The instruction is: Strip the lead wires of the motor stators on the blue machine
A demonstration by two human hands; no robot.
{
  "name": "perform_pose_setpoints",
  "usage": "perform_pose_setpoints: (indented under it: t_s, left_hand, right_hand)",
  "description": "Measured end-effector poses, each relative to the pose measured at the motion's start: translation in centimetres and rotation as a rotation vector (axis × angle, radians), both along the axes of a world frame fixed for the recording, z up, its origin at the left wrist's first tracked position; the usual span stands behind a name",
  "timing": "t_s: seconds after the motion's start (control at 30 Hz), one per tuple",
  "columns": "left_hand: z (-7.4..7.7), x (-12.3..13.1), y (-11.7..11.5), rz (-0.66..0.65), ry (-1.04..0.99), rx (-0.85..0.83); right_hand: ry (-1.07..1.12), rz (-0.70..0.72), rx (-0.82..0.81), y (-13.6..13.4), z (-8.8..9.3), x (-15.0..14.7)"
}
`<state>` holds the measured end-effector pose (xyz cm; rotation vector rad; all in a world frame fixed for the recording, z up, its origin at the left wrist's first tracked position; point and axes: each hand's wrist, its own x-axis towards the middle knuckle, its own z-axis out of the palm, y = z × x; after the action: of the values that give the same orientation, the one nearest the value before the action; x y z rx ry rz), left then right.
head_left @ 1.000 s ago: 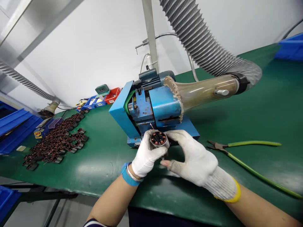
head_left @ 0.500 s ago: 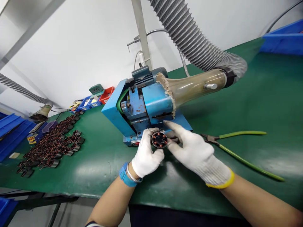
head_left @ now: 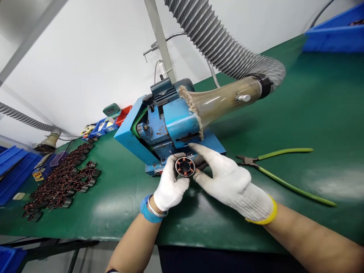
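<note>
A round motor stator (head_left: 185,167) with copper windings and a dark centre is held up in front of the blue belt machine (head_left: 182,117), its open face turned toward me. My left hand (head_left: 172,185), in a white glove, is closed around its left side. A thin wire end sticks up at the stator's upper left. My right hand (head_left: 224,174), also gloved, has thumb and inner fingers against the stator's right edge, while the index finger stretches out toward the machine's base. Green-handled pliers (head_left: 250,160) lie spread on the table to the right.
Many wound stators (head_left: 68,174) lie piled on the green table (head_left: 119,212) at left. A grey ribbed hose (head_left: 216,41) joins the machine's amber duct (head_left: 224,96). Blue bins (head_left: 332,38) stand at far right and left; a red bin (head_left: 124,115) is behind.
My view has shifted slightly, so most of the scene sits further left. The stator has tilted a little, showing its copper windings more plainly. Both hands keep nearly the same pose around it.
</note>
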<state>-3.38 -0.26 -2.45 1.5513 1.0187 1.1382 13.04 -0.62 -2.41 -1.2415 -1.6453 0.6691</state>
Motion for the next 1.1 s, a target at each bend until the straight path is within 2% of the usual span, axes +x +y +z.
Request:
perform_pose_setpoints:
  t_s: [0.07, 0.17, 0.27, 0.37, 0.47, 0.53, 0.6, 0.73, 0.8, 0.87, 0.97, 1.03, 1.1]
  left_hand:
    - [0.2, 0.0, -0.1, -0.012, 0.018, -0.015]
    - [0.6, 0.1, -0.1, 0.040, -0.004, -0.055]
    - [0.7, 0.2, -0.1, 0.063, -0.094, -0.123]
    - [0.8, 0.1, 0.0, 0.070, -0.138, -0.124]
    - [0.8, 0.2, -0.1, 0.085, -0.048, -0.025]
    - [0.6, 0.2, -0.1, 0.072, 0.022, 0.034]
    - [0.3, 0.2, 0.0, 0.074, 0.059, 0.068]
    - [-0.3, -0.1, 0.2, 0.153, 0.130, 0.130]
    - [-0.4, -0.1, 0.1, 0.145, 0.158, 0.158]
    - [-0.2, -0.1, 0.0, 0.112, 0.172, 0.181]
    - [0.2, 0.3, -0.3, 0.097, 0.207, 0.226]
    - [0.4, 0.5, -0.3, 0.117, 0.233, 0.278]
    - [0.5, 0.6, -0.3, 0.150, 0.253, 0.338]
  right_hand:
    - [0.088, 0.062, -0.108, 0.3, 0.7, 0.5]
    - [0.395, 0.219, -0.308, 0.8, 2.2, 1.9]
    - [0.614, 0.228, -0.308, 1.3, 2.7, 2.9]
    - [0.440, 0.135, -0.241, 1.3, 1.9, 2.3]
    - [0.141, 0.088, -0.192, 0.7, 0.8, 0.9]
    - [0.040, 0.064, -0.200, 0.4, 0.6, 0.6]
    - [0.099, 0.070, -0.239, 0.5, 1.0, 1.1]
    - [0.415, 0.191, -0.226, 1.2, 2.0, 3.0]
    - [0.387, 0.186, -0.160, 1.3, 2.0, 3.2]
    - [0.216, 0.176, -0.114, 1.1, 1.8, 2.8]
    - [0.039, 0.241, -0.143, 0.9, 1.7, 2.3]
    - [0.129, 0.217, -0.211, 1.3, 2.0, 2.6]
    - [0.292, 0.087, -0.269, 1.7, 2.4, 3.2]
